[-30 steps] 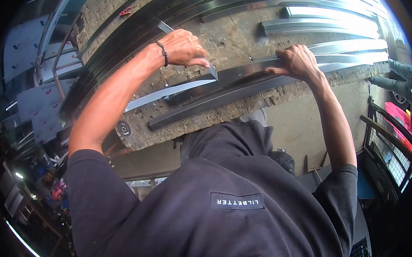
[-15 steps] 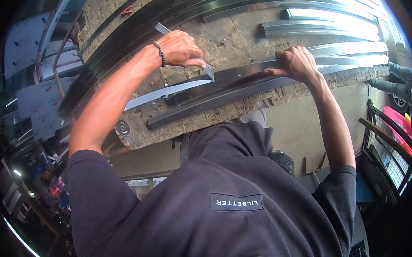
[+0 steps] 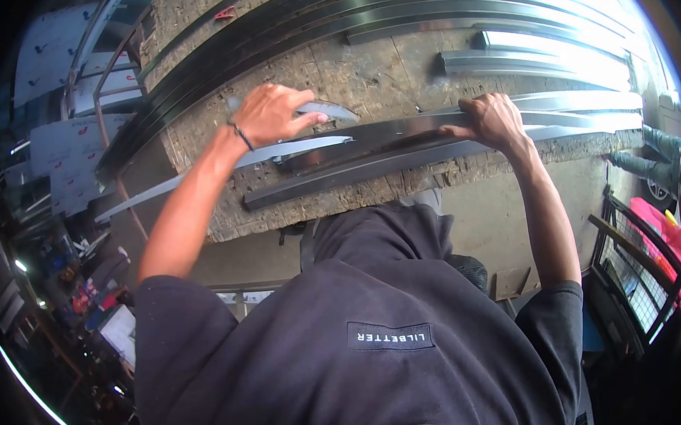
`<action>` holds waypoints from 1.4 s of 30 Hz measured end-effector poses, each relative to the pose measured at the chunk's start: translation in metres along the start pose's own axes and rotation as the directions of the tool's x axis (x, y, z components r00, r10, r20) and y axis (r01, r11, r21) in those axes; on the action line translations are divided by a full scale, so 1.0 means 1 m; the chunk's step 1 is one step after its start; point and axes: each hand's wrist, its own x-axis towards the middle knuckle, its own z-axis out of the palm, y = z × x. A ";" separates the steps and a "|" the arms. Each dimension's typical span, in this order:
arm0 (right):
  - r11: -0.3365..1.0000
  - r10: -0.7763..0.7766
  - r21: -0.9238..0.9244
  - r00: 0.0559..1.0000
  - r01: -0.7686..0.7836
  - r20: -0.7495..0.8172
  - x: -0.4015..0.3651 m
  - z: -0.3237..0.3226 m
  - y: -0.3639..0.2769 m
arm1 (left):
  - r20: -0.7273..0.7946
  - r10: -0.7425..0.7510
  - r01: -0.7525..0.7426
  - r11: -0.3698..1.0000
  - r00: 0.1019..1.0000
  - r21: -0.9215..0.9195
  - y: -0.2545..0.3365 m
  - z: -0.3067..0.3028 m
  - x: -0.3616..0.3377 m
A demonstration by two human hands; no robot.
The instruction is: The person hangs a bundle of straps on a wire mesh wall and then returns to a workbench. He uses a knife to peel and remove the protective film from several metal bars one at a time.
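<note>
Head view: your L hand (image 3: 270, 116) is closed round a short metal strip (image 3: 327, 110), thumb and fingers pinching it. Its free end points right, just above the long profile (image 3: 398, 129); can't tell if it touches. Your R hand (image 3: 491, 118) is curled over that profile's top edge further right, fingers hooked on the far side, firm grip. The profile's long axis runs L-R across the bench (image 3: 364, 76), near its front edge and roughly parallel to it. Both hands sit on the same line, well apart, w/ bare profile between them.

A bright strip (image 3: 291, 150) lies just below your L hand and overhangs the bench's L end. A second dark profile (image 3: 339, 178) lies nearer you, by the front edge. Stacked profiles (image 3: 422, 8) fill the far side; bare board shows between them and your hands.
</note>
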 end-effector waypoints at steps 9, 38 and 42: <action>1.000 0.017 -0.017 0.995 -0.015 0.095 0.003 -0.013 -0.006 | -0.264 -0.600 0.349 0.708 0.755 -0.613 0.100 0.085 -0.019; 0.998 -0.051 0.026 0.995 0.049 0.089 0.002 -0.015 -0.004 | -0.309 -0.933 0.952 0.246 0.182 -0.182 0.051 0.101 -0.148; 0.996 -0.091 0.007 0.996 0.091 -0.007 0.000 -0.010 -0.002 | -0.377 -0.919 0.990 0.137 0.115 -0.031 0.026 0.089 -0.210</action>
